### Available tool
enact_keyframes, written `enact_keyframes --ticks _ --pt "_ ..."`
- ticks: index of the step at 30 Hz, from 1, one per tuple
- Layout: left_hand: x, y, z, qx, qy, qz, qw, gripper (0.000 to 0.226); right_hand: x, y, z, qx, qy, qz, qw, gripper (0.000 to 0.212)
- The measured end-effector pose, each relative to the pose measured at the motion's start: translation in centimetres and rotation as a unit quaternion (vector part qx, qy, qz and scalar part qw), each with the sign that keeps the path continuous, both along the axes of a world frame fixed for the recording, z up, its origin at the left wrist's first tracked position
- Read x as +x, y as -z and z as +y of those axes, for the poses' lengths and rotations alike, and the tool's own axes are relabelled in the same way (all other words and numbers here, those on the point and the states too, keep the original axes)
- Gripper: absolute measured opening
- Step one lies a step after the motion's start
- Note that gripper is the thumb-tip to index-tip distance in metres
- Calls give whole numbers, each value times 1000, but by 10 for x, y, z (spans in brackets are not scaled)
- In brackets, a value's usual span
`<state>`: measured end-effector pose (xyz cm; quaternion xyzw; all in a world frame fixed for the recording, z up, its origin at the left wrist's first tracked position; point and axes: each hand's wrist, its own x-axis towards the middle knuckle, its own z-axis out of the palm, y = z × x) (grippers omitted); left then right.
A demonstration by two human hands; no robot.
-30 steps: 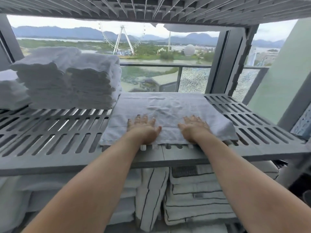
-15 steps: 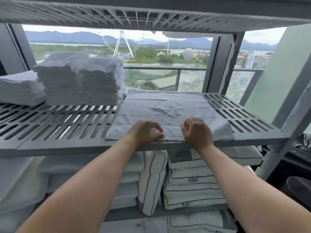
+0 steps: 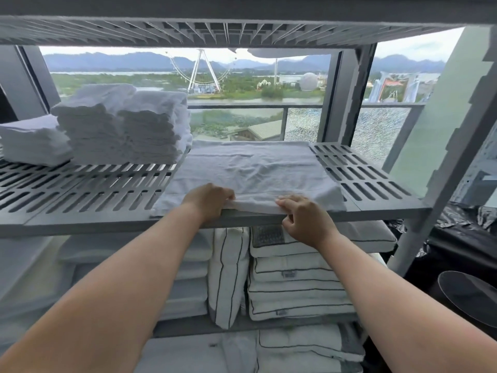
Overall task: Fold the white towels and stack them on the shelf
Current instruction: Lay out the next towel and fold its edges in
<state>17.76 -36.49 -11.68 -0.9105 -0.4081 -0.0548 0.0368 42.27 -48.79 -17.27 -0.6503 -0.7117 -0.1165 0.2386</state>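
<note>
A white towel [image 3: 255,170] lies spread flat on the grey slotted shelf [image 3: 80,195], its near edge at the shelf's front lip. My left hand [image 3: 208,201] grips that near edge left of centre, fingers curled round the cloth. My right hand [image 3: 304,219] pinches the same edge a little to the right, lifting a small ridge of fabric. Two tall stacks of folded white towels [image 3: 126,125] stand at the back left of the shelf, with a lower folded pile [image 3: 32,140] beside them at the far left.
Another slotted shelf [image 3: 215,30] hangs close overhead. Below are white pillows with dark piping [image 3: 293,286]. A grey upright post [image 3: 441,179] stands at the right, with black plastic [image 3: 462,219] and a dark round bin [image 3: 468,297] beyond it. A window is behind the shelf.
Both hands went from lying flat on the towel to curling at its near edge, and they now hold the cloth. The camera has drawn back and down.
</note>
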Motion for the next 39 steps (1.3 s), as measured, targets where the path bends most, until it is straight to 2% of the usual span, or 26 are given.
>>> enact_keyframes --ticks 4,9,13,15,18,22,24,27,32,35,39 --pt "-3 0 -2 3 -12 35 999 38 0 -2 -9 12 1 -1 1000 46" --pt "-3 1 -7 61 -54 -64 995 34 1 -10 -4 31 72 58 995 24" --pt "-2 4 -7 153 -101 -75 980 23 8 -16 -1 66 159 68 983 33" --pt "-1 5 -3 120 -86 -61 987 27 12 -18 -2 65 164 80 981 31" --pt "-4 8 -3 50 -54 -40 996 35 15 -22 -5 90 160 97 978 11" --pt "-6 16 -13 93 -65 -38 993 29 21 -25 -9 122 201 45 971 3" --pt "-4 16 -21 136 -110 -30 984 24 23 -26 -8 116 204 35 971 11" --pt "4 14 -28 178 -179 -54 966 29 22 -25 -7 89 175 46 980 27" --pt "15 13 -17 150 -183 -51 970 35 34 -20 -2 64 209 55 974 32" --pt "19 10 -3 132 -188 -83 970 32 42 -21 8 36 236 19 971 30" --pt "27 1 29 40 -141 -96 985 27 57 -36 33 25 265 9 964 24"
